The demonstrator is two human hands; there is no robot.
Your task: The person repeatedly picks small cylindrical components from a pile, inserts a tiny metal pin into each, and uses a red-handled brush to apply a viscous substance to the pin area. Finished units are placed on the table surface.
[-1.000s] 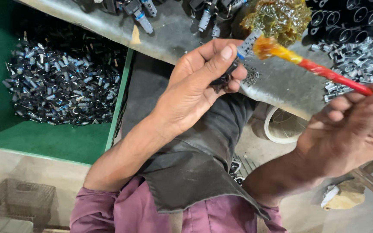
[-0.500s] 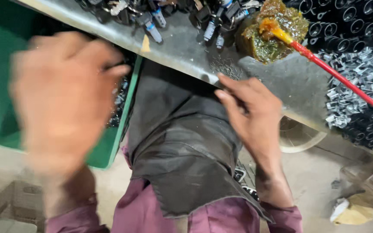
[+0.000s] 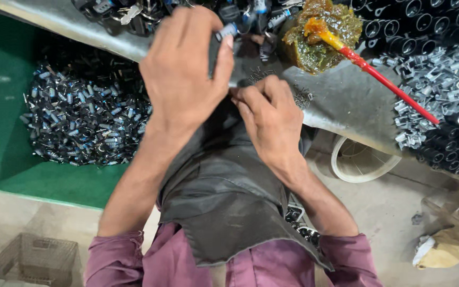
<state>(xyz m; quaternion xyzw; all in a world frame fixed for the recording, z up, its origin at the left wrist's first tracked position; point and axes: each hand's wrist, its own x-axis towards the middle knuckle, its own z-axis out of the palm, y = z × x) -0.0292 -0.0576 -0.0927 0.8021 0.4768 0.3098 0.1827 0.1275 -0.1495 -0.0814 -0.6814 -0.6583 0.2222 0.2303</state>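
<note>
Small dark plastic part with a silvery metal tip [image 3: 224, 33] sits pinched between the thumb and fingers of the left hand [image 3: 184, 69], upper middle of the frame, above the edge of the grey metal desk [image 3: 346, 101]. Lowest in the frame, both forearms rise out of rolled maroon sleeves [image 3: 134, 260] across a dark grey cloth [image 3: 219, 196] over the lap. That left hand is seen from its back, fingers curled over, its grip closed on the part. Right beside it, the right hand [image 3: 269, 114] is bent at the knuckles, fingertips pressed together at the desk edge; whether its grip has hold of anything cannot be told. Farther up, a red-handled stick [image 3: 389, 85] stands in an amber lump of grease [image 3: 320, 40]. At left, a green tub [image 3: 6, 106] holds small metal parts.
</note>
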